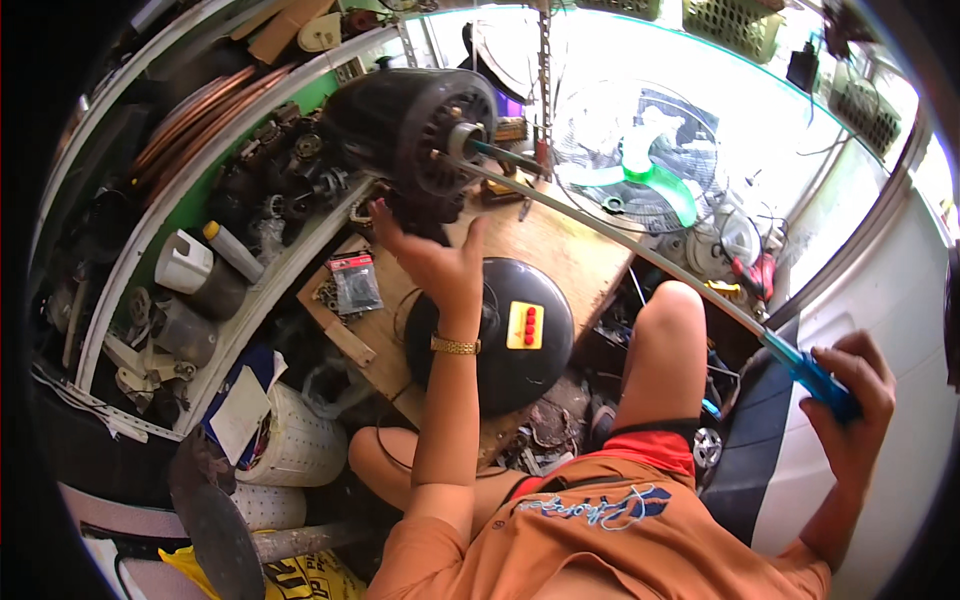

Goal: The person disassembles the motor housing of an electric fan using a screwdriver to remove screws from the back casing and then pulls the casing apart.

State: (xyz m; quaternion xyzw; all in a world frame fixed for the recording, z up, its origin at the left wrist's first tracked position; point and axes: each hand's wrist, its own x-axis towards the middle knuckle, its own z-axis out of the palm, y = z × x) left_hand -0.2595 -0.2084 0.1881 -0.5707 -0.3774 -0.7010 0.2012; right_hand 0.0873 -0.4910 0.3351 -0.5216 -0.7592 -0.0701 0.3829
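A black fan motor housing (405, 125) with a slotted front stands over the wooden bench, its greenish shaft (500, 153) pointing right. My left hand (440, 265) is just below it, palm up, thumb and fingers spread around the dark neck; whether they touch it is unclear. In my right hand (860, 385), fingers wrapped round it, is the blue handle of a long screwdriver (640, 248). Its thin shaft slants up and left to the front of the housing, where the tip is hard to make out. The round black fan base (490, 375) carries a yellow panel (525, 326) with red buttons.
A small plastic packet (355, 283) lies on the wooden bench (560, 240). Behind are a wire fan guard and green fan blades (640, 172). Shelves at left hold copper coils (190, 125) and parts. A white perforated bin (300, 435) stands at lower left.
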